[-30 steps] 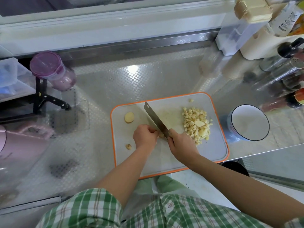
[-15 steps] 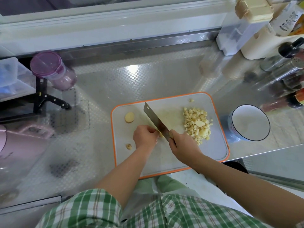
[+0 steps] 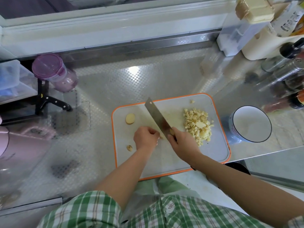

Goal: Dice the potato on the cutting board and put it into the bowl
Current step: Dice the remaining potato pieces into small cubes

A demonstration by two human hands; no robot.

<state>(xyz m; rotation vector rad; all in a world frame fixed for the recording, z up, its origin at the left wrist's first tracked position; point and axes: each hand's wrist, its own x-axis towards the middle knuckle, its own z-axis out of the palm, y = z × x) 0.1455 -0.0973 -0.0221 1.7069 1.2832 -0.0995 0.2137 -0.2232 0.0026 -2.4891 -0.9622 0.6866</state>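
Note:
An orange-rimmed cutting board (image 3: 220, 145) lies on the steel counter. A heap of diced potato (image 3: 198, 125) sits on its right half. My right hand (image 3: 182, 143) grips the handle of a cleaver (image 3: 157, 118), whose blade slants up to the left. My left hand (image 3: 145, 138) is curled over a small potato piece (image 3: 162, 137) right beside the blade; most of that piece is hidden. A round potato slice (image 3: 130, 118) and a small end scrap (image 3: 129, 147) lie on the board's left side. The white bowl (image 3: 251, 127) stands empty to the right of the board.
A purple-lidded jar (image 3: 54, 71) and a black knife rack (image 3: 47, 99) stand at the left. Bottles and a shaker (image 3: 286, 73) crowd the far right, with white containers (image 3: 233, 33) behind them. A pink appliance (image 3: 21, 145) sits at the left edge. The counter edge runs just right of the board.
The cleaver has stayed in nearly the same slanted position, shifting only slightly as it chops. Both hands remain where they were over the small piece.

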